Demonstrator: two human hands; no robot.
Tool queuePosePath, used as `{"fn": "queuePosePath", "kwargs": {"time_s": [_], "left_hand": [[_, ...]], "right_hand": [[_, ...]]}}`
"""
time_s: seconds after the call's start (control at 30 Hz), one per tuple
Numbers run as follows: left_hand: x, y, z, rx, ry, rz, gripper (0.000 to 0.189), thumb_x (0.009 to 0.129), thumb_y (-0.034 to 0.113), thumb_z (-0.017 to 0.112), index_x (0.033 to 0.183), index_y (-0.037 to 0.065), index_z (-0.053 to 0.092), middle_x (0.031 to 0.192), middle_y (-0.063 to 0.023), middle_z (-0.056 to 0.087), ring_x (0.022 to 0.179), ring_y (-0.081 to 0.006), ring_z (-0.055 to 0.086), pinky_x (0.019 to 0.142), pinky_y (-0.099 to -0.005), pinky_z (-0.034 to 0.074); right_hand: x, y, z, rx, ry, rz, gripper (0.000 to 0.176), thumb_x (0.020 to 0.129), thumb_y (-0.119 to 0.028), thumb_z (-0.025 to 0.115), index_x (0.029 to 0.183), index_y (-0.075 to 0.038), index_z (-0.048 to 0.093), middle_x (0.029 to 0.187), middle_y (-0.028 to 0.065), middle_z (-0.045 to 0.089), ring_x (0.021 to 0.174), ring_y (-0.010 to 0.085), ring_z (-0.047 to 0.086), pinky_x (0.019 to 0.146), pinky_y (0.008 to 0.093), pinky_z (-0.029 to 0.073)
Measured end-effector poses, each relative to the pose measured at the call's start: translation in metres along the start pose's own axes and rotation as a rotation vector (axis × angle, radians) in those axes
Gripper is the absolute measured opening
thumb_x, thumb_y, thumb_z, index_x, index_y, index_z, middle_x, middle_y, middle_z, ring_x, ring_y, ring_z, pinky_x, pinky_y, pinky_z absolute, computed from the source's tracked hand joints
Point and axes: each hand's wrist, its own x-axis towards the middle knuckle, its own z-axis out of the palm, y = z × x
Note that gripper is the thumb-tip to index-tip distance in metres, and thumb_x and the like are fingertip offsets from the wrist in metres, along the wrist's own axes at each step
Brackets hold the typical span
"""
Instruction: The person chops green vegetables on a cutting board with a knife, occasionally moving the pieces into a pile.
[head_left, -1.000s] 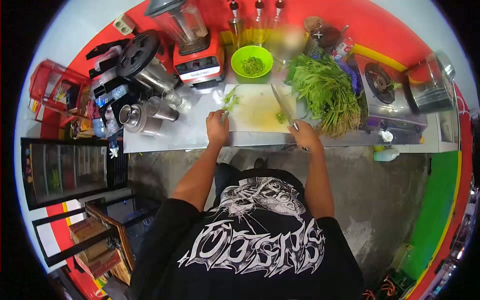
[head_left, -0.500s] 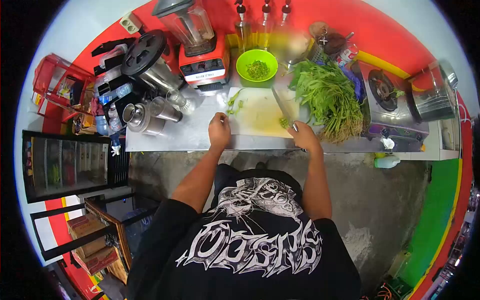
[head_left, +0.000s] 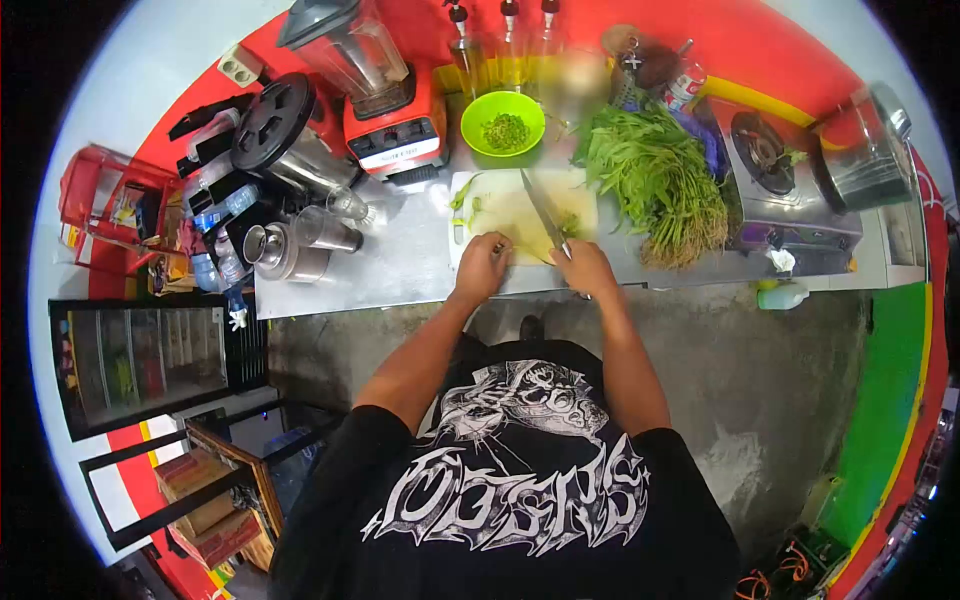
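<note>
Right hand: I see my right hand [head_left: 585, 268] clenched round the knife [head_left: 545, 212] handle, just right of centre frame at the bench's near edge.
Knife: the blade slants up and left across the cutting board [head_left: 505, 200], its tip towards the green bowl [head_left: 507, 122].
Left hand: my left hand [head_left: 485, 265] sits on the board's near edge just beside the right, fingers curled down (whether it pinches a stem, I cannot tell).
Cut greens: a small heap [head_left: 570, 224] lies by the blade; loose stems [head_left: 465, 195] lie at the board's upper left corner.
Leafy bunch [head_left: 655, 180]: piled right of the board, touching its edge.
Bench [head_left: 400, 262]: bare steel left of the board, with steel cups [head_left: 300, 240] further left.
Blender [head_left: 385, 95]: upper centre-left, beside the bowl.
Gas stove [head_left: 770, 170]: upper right, beyond the bunch.
</note>
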Motion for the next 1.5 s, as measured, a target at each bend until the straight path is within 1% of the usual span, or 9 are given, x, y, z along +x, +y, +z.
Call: {"fn": "queuePosePath", "kwargs": {"time_s": [0.07,0.27,0.43,0.67,0.83,1.1,1.33,1.4,1.5], "left_hand": [[0.000,-0.003,0.002,0.047,0.007,-0.029,0.009,0.089,0.007,0.069,0.096,0.001,0.066,0.092,-0.0172,0.068,0.080,-0.0336,0.064,0.075,-0.0422,0.052],[-0.005,-0.013,0.004,0.123,0.123,-0.158,0.012,0.085,0.005,0.067,0.096,0.003,0.065,0.094,-0.0170,0.067,0.094,-0.0381,0.061,0.084,-0.0468,0.049],[-0.007,-0.002,0.005,0.322,0.163,-0.018,0.022,0.083,0.008,0.068,0.105,0.009,0.065,0.112,-0.0117,0.062,0.104,-0.0368,0.055,0.090,-0.0486,0.044],[0.003,0.011,0.012,0.217,-0.028,0.198,0.029,0.078,-0.001,0.065,0.107,0.006,0.069,0.105,-0.0124,0.064,0.099,-0.0359,0.057,0.088,-0.0460,0.048],[0.008,0.006,0.021,0.184,-0.031,0.127,0.016,0.080,-0.001,0.069,0.094,0.004,0.072,0.096,-0.0139,0.067,0.095,-0.0373,0.061,0.085,-0.0443,0.051],[0.008,0.006,0.021,0.174,-0.033,0.122,0.014,0.082,0.002,0.067,0.095,0.005,0.072,0.096,-0.0145,0.068,0.097,-0.0379,0.062,0.087,-0.0444,0.052],[0.005,0.005,0.027,0.200,0.018,0.075,0.014,0.084,0.004,0.062,0.091,0.007,0.073,0.096,-0.0116,0.068,0.096,-0.0354,0.063,0.085,-0.0442,0.054],[0.007,0.006,0.029,0.214,0.009,0.076,0.014,0.083,0.002,0.061,0.089,0.006,0.072,0.097,-0.0123,0.068,0.097,-0.0360,0.063,0.085,-0.0453,0.054],[0.009,0.008,0.029,0.170,0.007,0.044,0.014,0.081,0.002,0.060,0.088,0.005,0.072,0.096,-0.0144,0.068,0.097,-0.0366,0.063,0.085,-0.0466,0.053]], "right_hand": [[-0.005,-0.006,-0.004,-0.042,-0.029,0.027,0.042,0.097,-0.038,0.061,0.096,0.004,0.065,0.088,0.0275,0.068,0.090,0.0474,0.066,0.079,0.0540,0.050],[-0.015,-0.009,-0.006,-0.050,-0.028,0.074,0.040,0.096,-0.037,0.062,0.099,0.002,0.068,0.094,0.0268,0.070,0.095,0.0465,0.066,0.085,0.0550,0.051],[-0.022,-0.013,-0.005,-0.051,0.003,0.074,0.039,0.099,-0.035,0.058,0.105,0.002,0.068,0.098,0.0276,0.070,0.097,0.0470,0.066,0.086,0.0550,0.051],[-0.025,-0.028,0.015,-0.061,0.013,0.137,0.039,0.100,-0.032,0.054,0.100,0.005,0.068,0.096,0.0302,0.070,0.095,0.0491,0.067,0.087,0.0556,0.051],[-0.027,-0.039,0.028,-0.180,-0.034,0.168,0.036,0.101,-0.032,0.054,0.105,0.002,0.067,0.101,0.0266,0.071,0.094,0.0453,0.070,0.085,0.0541,0.054],[-0.034,-0.042,0.051,-0.178,0.022,0.246,0.034,0.103,-0.029,0.050,0.108,0.003,0.060,0.102,0.0294,0.070,0.095,0.0484,0.069,0.086,0.0551,0.053],[-0.022,-0.036,0.050,-0.193,0.026,0.100,0.033,0.103,-0.025,0.048,0.115,0.004,0.058,0.096,0.0278,0.072,0.091,0.0479,0.070,0.081,0.0567,0.054],[-0.040,-0.049,0.041,-0.219,0.028,0.108,0.026,0.100,-0.015,0.048,0.109,0.007,0.060,0.095,0.0284,0.071,0.088,0.0447,0.071,0.078,0.0541,0.056],[-0.031,-0.041,0.057,-0.217,0.030,0.179,0.033,0.101,-0.022,0.049,0.112,0.007,0.059,0.095,0.0294,0.071,0.089,0.0470,0.070,0.080,0.0553,0.055]]}}
